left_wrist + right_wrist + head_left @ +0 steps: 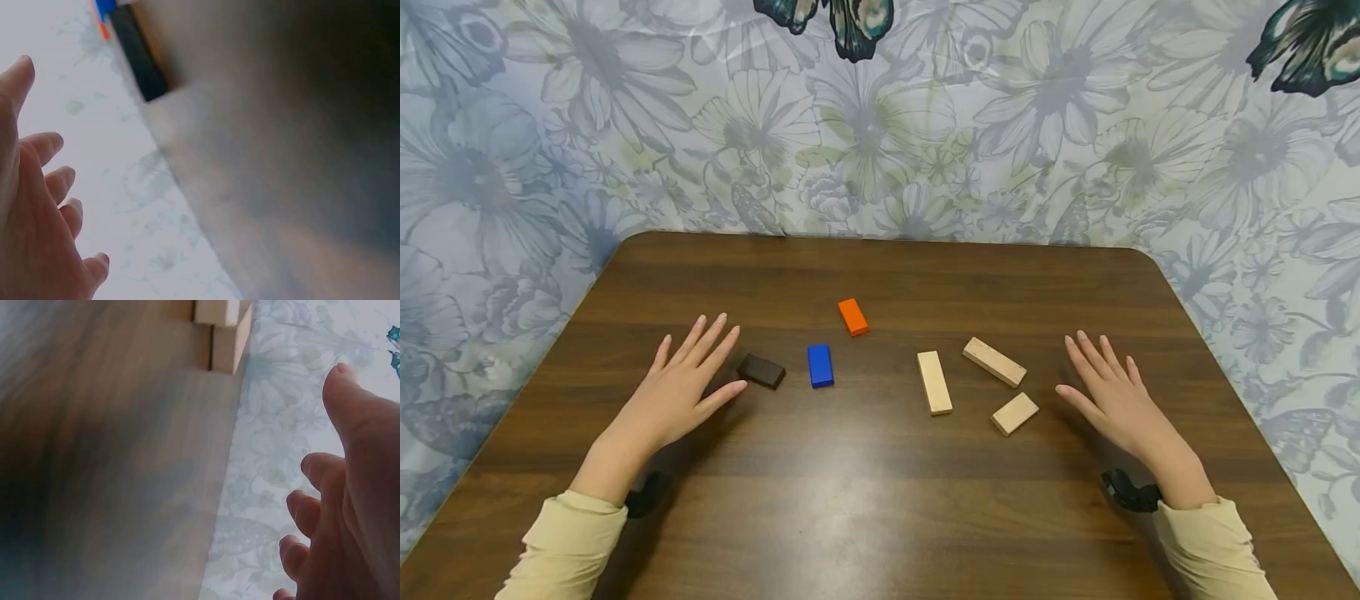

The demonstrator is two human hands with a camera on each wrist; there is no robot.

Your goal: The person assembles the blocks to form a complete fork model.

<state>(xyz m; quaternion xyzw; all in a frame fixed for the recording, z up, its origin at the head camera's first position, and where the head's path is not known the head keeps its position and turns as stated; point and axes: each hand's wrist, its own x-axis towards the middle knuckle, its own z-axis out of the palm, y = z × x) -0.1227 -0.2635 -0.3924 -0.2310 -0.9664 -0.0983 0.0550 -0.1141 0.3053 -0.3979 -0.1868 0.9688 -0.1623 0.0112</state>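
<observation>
My left hand [681, 396] is spread with straight fingers over the left of the table, holding nothing. Nearest to it is a black block [762, 372], just right of the fingers; in the left wrist view this black block [139, 56] lies beyond the thumb. A blue block [820, 366] and an orange block [853, 317] lie farther right. On the other side my right hand [1116, 400], fingers extended, holds nothing. Close to its left lie a short pale wooden block [1015, 413] and a longer one [995, 362]. Another long pale block [934, 382] lies near the middle.
All blocks lie flat and apart on a brown wooden table [880, 517] with rounded far corners. Behind it hangs a floral-patterned wall covering [880, 142]. Dark bands [1131, 492] circle both wrists, below rolled yellow sleeves.
</observation>
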